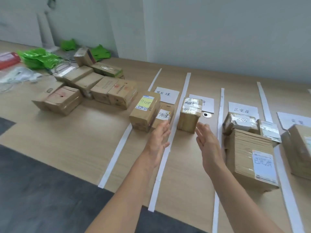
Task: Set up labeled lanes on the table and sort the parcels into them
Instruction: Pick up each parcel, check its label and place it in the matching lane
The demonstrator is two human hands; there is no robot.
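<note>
The taped parcel point(189, 115) stands upright just beyond both open, empty hands, the right hand point(207, 145) nearer than the left hand point(159, 140).

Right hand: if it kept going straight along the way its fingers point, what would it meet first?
Probably the upright taped parcel in the second lane, just beyond the right hand; its fingertips sit near the parcel's right edge, so depth is uncertain.
</note>
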